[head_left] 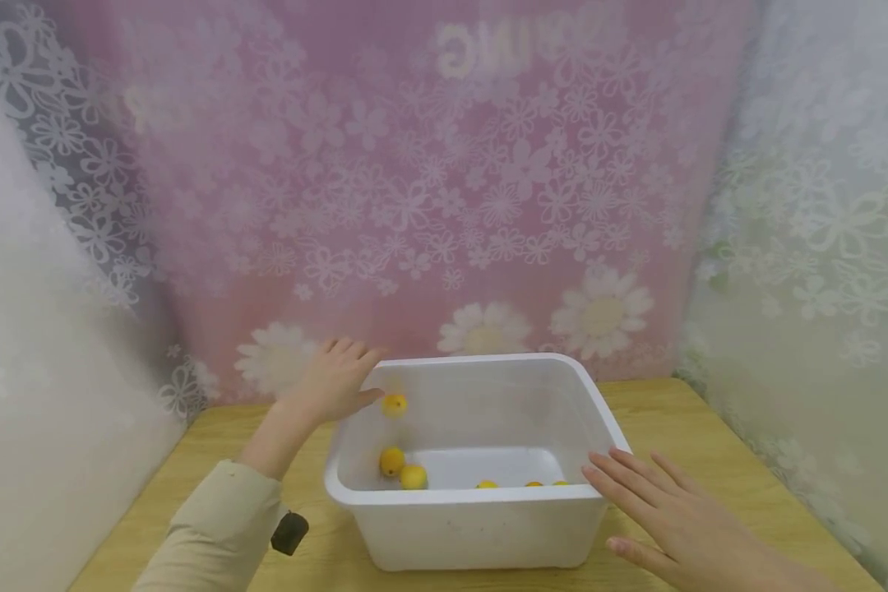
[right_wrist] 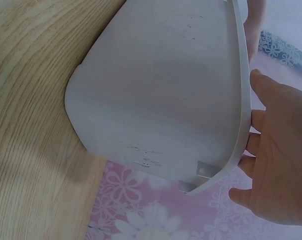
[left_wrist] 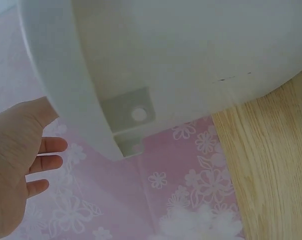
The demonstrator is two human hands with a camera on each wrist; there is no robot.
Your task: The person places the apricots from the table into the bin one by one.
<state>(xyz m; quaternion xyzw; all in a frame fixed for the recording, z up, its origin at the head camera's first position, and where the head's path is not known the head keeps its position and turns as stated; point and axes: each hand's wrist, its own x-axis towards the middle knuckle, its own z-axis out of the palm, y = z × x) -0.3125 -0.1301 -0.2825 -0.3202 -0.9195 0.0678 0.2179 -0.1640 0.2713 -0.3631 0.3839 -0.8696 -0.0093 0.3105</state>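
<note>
A white plastic tub (head_left: 481,526) stands on the table with several small yellow-orange fruits, perhaps lemons or small oranges, inside. Two of them, an orange one (head_left: 392,461) and a yellow one (head_left: 413,477), lie at its left; others peek over the front rim. Another fruit (head_left: 395,404) appears higher up against the inner left wall, close to the left thumb; whether it touches anything I cannot tell. My left hand (head_left: 340,380) is at the tub's back left rim, fingers extended, gripping nothing. At the front right corner, my right hand (head_left: 673,514) has its straight fingers at the rim.
The wooden table (head_left: 710,444) runs beneath the tub. A pink flowered curtain (head_left: 414,164) hangs behind, with pale flowered sheets (head_left: 821,288) at the sides. A small black object (head_left: 290,533) shows beside the left sleeve.
</note>
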